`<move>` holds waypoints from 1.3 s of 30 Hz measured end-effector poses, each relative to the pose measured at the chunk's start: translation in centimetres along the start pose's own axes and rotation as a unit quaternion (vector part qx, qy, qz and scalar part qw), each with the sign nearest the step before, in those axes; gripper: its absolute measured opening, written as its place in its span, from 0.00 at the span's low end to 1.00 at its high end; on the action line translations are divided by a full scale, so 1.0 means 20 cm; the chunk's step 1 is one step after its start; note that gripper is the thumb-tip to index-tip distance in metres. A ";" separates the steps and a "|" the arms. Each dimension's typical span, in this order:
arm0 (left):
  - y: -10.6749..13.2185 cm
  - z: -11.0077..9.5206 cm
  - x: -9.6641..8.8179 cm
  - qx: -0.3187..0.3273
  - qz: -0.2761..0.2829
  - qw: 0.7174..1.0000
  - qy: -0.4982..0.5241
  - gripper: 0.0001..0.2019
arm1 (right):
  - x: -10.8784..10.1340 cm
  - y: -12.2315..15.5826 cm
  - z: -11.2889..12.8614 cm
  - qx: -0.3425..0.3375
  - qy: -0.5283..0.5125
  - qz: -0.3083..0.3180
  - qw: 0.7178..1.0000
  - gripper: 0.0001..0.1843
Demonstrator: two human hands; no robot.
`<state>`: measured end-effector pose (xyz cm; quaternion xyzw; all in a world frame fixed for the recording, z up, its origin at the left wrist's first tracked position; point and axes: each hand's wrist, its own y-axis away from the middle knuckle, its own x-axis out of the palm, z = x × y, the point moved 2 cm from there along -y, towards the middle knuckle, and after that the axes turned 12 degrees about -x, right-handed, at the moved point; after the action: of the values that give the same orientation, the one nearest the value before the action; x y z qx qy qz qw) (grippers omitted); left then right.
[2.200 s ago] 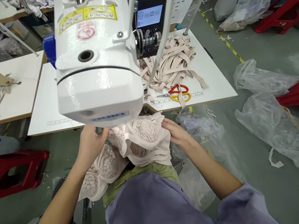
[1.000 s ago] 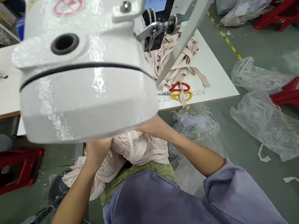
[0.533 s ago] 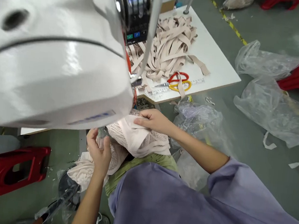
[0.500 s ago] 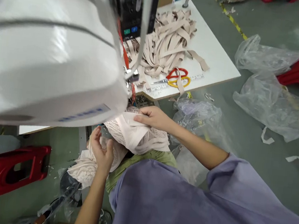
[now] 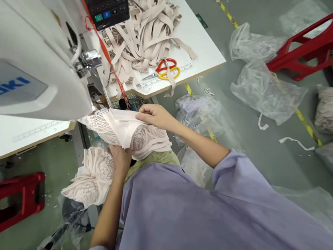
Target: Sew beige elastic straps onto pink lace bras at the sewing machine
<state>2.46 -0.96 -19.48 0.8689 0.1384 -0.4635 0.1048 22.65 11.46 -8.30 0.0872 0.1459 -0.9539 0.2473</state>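
Right at the JUKI sewing machine (image 5: 38, 56), the lace bra (image 5: 121, 124) is pinched by the right hand (image 5: 155, 115); the left hand (image 5: 121, 159), held open moments ago, is now tucked underneath, grip can't be told, so it's probably steadied two-handed.

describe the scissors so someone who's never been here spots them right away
Find the white JUKI sewing machine, then the tabletop beside it with a heap of beige strips. Between the heap and the tabletop's near edge lie the scissors: one handle red, the other yellow, unlike the uniformly beige strips.
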 end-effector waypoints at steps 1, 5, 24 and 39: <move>-0.01 0.01 -0.02 0.006 -0.002 1.000 -0.007 0.28 | 0.00 0.00 0.00 -0.005 0.010 -0.006 1.000 0.20; -0.01 0.02 -0.10 -0.004 -0.048 0.996 -0.069 0.23 | -0.06 0.03 0.00 -0.039 0.066 0.009 0.997 0.18; -0.09 -0.42 0.12 0.167 0.220 0.923 -0.266 0.17 | 0.02 0.61 -0.47 -0.105 0.343 0.206 0.910 0.44; -0.23 -0.63 -0.28 0.240 0.012 0.895 -0.375 0.20 | -0.21 0.10 -0.16 -0.251 0.500 0.147 0.816 0.20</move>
<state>7.80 6.44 -8.14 0.6308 -0.0369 -0.7730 -0.0568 27.57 12.67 -10.84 0.5072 0.4693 -0.6618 0.2907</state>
